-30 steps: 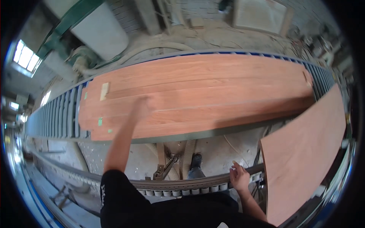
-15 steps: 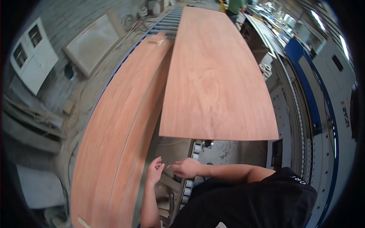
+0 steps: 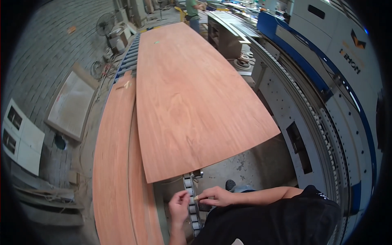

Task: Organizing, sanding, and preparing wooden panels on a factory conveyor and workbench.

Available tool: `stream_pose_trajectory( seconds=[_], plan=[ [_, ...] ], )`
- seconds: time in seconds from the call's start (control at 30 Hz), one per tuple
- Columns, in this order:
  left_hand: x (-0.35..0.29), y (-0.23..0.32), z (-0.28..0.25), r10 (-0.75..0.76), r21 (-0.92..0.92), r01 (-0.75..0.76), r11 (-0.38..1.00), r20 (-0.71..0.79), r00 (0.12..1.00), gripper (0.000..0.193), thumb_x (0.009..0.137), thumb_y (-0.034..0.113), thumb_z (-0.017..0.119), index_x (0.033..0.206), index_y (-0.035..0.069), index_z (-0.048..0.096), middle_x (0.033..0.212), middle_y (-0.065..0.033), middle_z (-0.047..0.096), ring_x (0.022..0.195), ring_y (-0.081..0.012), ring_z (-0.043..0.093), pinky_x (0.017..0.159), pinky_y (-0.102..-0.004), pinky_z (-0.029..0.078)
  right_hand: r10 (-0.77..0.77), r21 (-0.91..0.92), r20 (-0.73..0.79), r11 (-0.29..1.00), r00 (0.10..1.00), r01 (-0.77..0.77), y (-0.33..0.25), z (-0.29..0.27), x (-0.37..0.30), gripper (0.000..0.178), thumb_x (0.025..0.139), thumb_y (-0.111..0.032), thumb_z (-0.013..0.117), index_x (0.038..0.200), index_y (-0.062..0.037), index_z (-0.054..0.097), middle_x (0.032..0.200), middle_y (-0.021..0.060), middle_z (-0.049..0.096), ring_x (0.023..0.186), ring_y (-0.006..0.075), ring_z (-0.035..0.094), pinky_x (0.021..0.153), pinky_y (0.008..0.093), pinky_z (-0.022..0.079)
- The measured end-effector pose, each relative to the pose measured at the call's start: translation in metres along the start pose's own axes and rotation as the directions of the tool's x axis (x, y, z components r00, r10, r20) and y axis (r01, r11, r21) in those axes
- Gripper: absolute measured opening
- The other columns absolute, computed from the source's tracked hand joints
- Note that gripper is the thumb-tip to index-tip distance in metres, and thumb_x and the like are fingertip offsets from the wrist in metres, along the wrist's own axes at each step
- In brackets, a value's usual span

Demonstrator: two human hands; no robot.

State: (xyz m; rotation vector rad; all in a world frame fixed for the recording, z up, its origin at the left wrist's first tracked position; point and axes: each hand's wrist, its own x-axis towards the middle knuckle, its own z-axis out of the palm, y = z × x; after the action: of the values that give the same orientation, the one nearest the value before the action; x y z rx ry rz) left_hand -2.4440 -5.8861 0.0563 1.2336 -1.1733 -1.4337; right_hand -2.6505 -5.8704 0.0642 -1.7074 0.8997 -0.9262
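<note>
My left hand (image 3: pixel 179 206) is raised over the conveyor rollers (image 3: pixel 193 218), its fingers curled together; whatever they may hold is hidden. Just right of it, my right hand (image 3: pixel 217 197) pinches a small pale piece (image 3: pixel 196 197) at its fingertips, too small to name. Both hands are in front of the near edge of a wide reddish wood panel (image 3: pixel 185 106), touching neither it nor each other. To the left lie long, narrower wood boards (image 3: pixel 112 163), partly under the wide panel.
A large grey and blue machine (image 3: pixel 326 61) with a chain rail runs along the right. Beyond the panel a person (image 3: pixel 192 12) in green stands near a bench. A framed board (image 3: pixel 73 104) and white cabinet doors (image 3: pixel 24 136) lean at the left; a fan (image 3: pixel 105 25) stands behind.
My view has swung to the right, so the panel and boards appear further left and turned. Both hands stay close together, with the right fingers now more stretched out.
</note>
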Motion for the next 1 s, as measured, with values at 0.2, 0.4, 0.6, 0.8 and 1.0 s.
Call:
stream_pose_trajectory(
  seconds=[0.2, 0.4, 0.6, 0.8, 1.0],
  plan=[
    [-0.006, -0.003, 0.056, -0.002, -0.457, 0.112, 0.882, 0.235, 0.972, 0.031, 0.091, 0.016, 0.065, 0.112, -0.005, 0.060, 0.100, -0.0116, 0.067, 0.087, -0.0177, 0.065, 0.081, -0.0290, 0.053, -0.125, -0.110, -0.067, 0.987, 0.990, 0.117, -0.021, -0.036, -0.023, 0.038, 0.089, -0.011, 0.062, 0.126, -0.0103, 0.058, 0.083, 0.0135, 0.059, 0.073, 0.0313, 0.060, 0.065, 0.0371, 0.048],
    [-0.008, -0.007, 0.076, -0.033, -0.645, 0.226, 0.730, 0.297, 0.954, 0.024, 0.093, 0.015, 0.062, 0.109, -0.003, 0.061, 0.101, -0.0147, 0.067, 0.090, -0.0240, 0.066, 0.083, -0.0364, 0.054, -0.164, -0.220, -0.084, 0.965, 0.983, 0.142, -0.027, -0.050, -0.041, 0.045, 0.086, -0.012, 0.064, 0.130, -0.0114, 0.055, 0.079, 0.0118, 0.054, 0.068, 0.0316, 0.057, 0.060, 0.0389, 0.046],
    [-0.018, -0.004, 0.072, 0.013, -0.680, 0.293, 0.672, 0.406, 0.914, 0.013, 0.091, 0.009, 0.063, 0.101, 0.001, 0.064, 0.102, -0.0134, 0.065, 0.096, -0.0244, 0.062, 0.088, -0.0388, 0.050, -0.356, -0.334, 0.035, 0.876, 0.934, 0.347, -0.026, -0.058, -0.043, 0.042, 0.084, -0.013, 0.064, 0.125, -0.0117, 0.057, 0.076, 0.0102, 0.051, 0.063, 0.0305, 0.055, 0.055, 0.0410, 0.044],
    [-0.039, 0.000, 0.071, 0.043, -0.810, 0.240, 0.535, 0.310, 0.950, 0.013, 0.093, 0.016, 0.059, 0.103, 0.007, 0.060, 0.103, -0.0115, 0.058, 0.095, -0.0225, 0.056, 0.086, -0.0352, 0.047, -0.382, -0.346, 0.167, 0.841, 0.909, 0.416, -0.017, -0.046, -0.021, 0.050, 0.080, -0.014, 0.069, 0.128, -0.0102, 0.056, 0.074, 0.0088, 0.053, 0.061, 0.0280, 0.055, 0.053, 0.0380, 0.044],
    [-0.060, 0.010, 0.068, 0.022, -0.818, -0.054, 0.572, -0.051, 0.998, 0.031, 0.095, 0.022, 0.059, 0.119, 0.003, 0.057, 0.107, -0.0076, 0.060, 0.095, -0.0166, 0.059, 0.081, -0.0290, 0.049, -0.461, -0.129, 0.273, 0.852, 0.844, 0.507, -0.012, -0.026, 0.012, 0.057, 0.080, -0.014, 0.069, 0.133, -0.0073, 0.050, 0.074, 0.0076, 0.055, 0.062, 0.0267, 0.057, 0.055, 0.0367, 0.046]
  ],
)
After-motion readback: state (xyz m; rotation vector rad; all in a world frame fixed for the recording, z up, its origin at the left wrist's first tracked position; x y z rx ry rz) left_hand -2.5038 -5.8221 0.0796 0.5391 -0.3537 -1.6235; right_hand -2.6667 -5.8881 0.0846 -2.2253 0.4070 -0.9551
